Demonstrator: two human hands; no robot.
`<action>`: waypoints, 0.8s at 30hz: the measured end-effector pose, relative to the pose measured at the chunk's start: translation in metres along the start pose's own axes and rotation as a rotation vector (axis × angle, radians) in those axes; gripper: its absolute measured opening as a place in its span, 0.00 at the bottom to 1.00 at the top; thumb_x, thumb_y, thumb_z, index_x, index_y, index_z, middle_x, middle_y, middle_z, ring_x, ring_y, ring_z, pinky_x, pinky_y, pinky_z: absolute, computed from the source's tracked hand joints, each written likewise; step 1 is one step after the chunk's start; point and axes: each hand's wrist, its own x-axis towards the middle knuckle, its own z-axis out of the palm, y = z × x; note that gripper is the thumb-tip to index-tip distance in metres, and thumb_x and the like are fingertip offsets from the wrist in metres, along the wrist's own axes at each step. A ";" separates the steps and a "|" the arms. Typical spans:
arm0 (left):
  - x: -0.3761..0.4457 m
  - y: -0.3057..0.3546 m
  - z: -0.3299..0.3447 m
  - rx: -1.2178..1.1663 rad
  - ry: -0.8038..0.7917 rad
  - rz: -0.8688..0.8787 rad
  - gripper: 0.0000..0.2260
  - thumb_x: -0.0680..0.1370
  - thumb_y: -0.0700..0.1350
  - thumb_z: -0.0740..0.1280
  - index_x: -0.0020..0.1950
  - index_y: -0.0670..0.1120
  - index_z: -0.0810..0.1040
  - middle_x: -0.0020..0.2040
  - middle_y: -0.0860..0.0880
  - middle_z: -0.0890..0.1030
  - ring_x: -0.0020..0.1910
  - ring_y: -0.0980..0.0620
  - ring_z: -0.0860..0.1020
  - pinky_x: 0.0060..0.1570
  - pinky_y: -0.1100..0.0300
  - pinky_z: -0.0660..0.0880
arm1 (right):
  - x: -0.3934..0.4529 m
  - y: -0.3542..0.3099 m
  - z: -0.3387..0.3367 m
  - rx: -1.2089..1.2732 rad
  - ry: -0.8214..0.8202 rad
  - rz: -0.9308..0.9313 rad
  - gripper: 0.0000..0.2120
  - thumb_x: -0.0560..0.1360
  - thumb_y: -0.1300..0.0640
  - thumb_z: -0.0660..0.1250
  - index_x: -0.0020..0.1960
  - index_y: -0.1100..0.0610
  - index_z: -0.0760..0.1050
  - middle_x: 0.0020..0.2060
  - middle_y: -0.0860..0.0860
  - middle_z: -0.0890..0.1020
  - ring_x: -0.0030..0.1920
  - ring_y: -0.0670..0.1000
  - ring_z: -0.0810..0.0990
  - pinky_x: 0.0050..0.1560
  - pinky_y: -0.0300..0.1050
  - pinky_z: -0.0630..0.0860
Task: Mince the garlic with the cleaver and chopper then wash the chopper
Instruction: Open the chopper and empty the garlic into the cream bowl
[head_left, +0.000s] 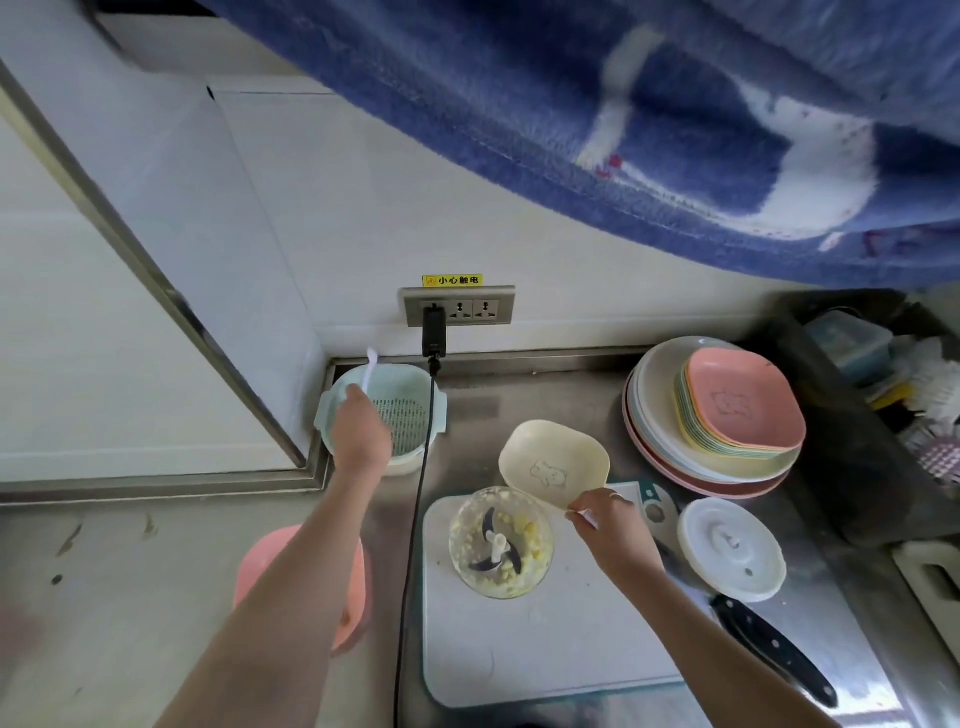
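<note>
The clear chopper bowl (500, 543) stands open on the white cutting board (545, 639), with its dark blades and yellowish minced garlic (524, 540) inside. My right hand (605, 517) grips the near rim of a cream square dish (553, 462), tilted just behind the bowl. My left hand (361, 423) reaches over the light green colander (410, 410) at the back left and holds a white spoon (371, 371) by its handle. The chopper's white lid (731, 548) lies to the right of the board. The cleaver (774, 649), with a black handle, rests along the board's right edge.
A stack of plates and pink dishes (727, 415) sits at the back right beside a dark rack of utensils (893, 395). A black cable (415, 519) runs from the wall socket (457, 306) down across the steel counter. A pink unit (353, 597) lies under my left forearm. A blue towel (623, 104) hangs overhead.
</note>
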 end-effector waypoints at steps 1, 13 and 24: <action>-0.008 -0.001 -0.004 -0.042 0.088 0.049 0.11 0.78 0.32 0.57 0.60 0.32 0.69 0.51 0.34 0.77 0.50 0.34 0.77 0.44 0.46 0.73 | -0.002 0.000 0.002 -0.021 -0.010 -0.007 0.08 0.76 0.56 0.67 0.52 0.57 0.80 0.51 0.54 0.82 0.50 0.53 0.80 0.43 0.39 0.69; -0.143 0.015 0.024 0.065 -0.200 0.344 0.13 0.79 0.49 0.62 0.55 0.40 0.69 0.44 0.45 0.80 0.41 0.46 0.80 0.34 0.55 0.75 | -0.046 0.015 0.007 0.044 0.147 -0.136 0.09 0.73 0.54 0.71 0.44 0.59 0.74 0.43 0.52 0.80 0.47 0.54 0.75 0.41 0.45 0.73; -0.135 -0.003 0.016 0.096 -0.333 0.147 0.10 0.77 0.43 0.64 0.56 0.41 0.70 0.49 0.46 0.79 0.49 0.44 0.79 0.44 0.53 0.73 | -0.092 0.060 0.016 -0.178 -0.091 -0.068 0.04 0.70 0.61 0.64 0.45 0.56 0.73 0.49 0.48 0.76 0.54 0.51 0.70 0.42 0.42 0.68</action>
